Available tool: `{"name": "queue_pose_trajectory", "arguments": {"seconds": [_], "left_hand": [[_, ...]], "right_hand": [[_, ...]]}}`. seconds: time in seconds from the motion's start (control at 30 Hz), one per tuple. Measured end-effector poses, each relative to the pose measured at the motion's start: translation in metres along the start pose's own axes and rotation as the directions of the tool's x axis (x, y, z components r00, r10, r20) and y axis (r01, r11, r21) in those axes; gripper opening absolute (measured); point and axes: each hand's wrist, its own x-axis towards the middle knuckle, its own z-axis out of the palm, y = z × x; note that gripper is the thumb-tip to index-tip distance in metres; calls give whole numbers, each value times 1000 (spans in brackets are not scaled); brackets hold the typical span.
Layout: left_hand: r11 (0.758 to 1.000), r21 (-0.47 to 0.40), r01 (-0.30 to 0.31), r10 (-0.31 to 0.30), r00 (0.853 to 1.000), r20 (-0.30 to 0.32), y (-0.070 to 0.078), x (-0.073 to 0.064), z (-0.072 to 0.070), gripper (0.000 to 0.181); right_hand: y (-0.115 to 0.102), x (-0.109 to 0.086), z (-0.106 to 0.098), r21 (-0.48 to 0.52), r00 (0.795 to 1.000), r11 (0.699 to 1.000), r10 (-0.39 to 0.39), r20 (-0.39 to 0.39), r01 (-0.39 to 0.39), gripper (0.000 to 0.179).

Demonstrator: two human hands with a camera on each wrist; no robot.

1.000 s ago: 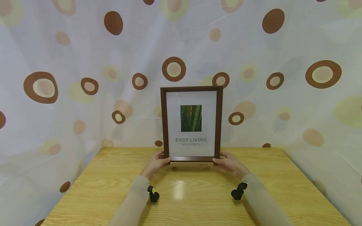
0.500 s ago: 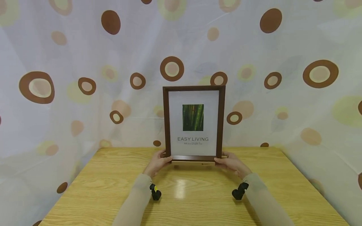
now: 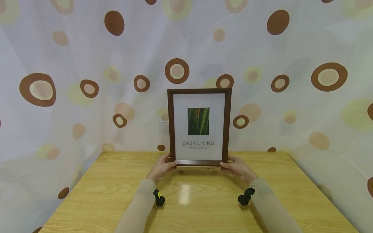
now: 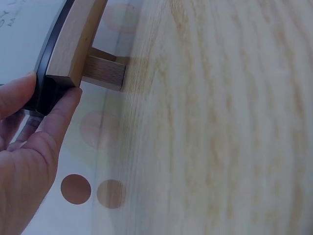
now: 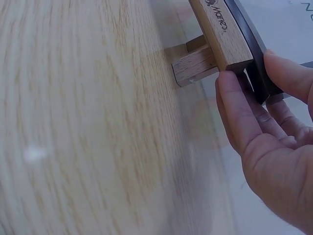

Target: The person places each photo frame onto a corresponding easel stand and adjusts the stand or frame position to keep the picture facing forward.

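Observation:
A dark brown picture frame [image 3: 199,91] stands nearly upright, a small green bamboo picture and the words EASY LIVING behind its pane. Its bottom edge sits at a light wooden easel ledge [image 3: 192,168], whose short wooden foot [image 4: 105,72] shows in the left wrist view. My left hand [image 3: 160,167] grips the frame's lower left corner, thumb on the front and fingers behind and under. At the lower right corner my right hand [image 3: 239,168] holds it the same way, a fingertip against the end of the ledge. Most of the easel is hidden behind the frame.
The easel stands towards the back of a wooden table [image 3: 186,213]. Behind and to both sides hangs a pale curtain [image 3: 140,42] with brown and yellow dots. A black wrist camera [image 3: 159,198] is strapped to the left sleeve, another black camera [image 3: 246,196] to the right.
Both hands keep their hold on the frame's lower corners. The frame stays in place on the ledge; the whole view has shifted slightly.

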Motion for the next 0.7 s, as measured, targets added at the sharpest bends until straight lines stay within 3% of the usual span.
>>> {"name": "queue_pose_trajectory", "arguments": {"seconds": [0.37,0.47,0.7], "left_hand": [[1000,22,-14,14,1000,16,-4,-2,-1,50],[1000,22,-2,1,1000,16,-5,-3,0,50],[1000,10,-6,6,1000,-27,-5,-3,2,48]], "right_hand": [[0,-3,2,14,1000,1000,5,-9,-5,68],[1,-5,1,-23,1000,1000,17,-17,-18,71],[2,-3,0,-35,1000,999,-6,-8,5,73]]}}
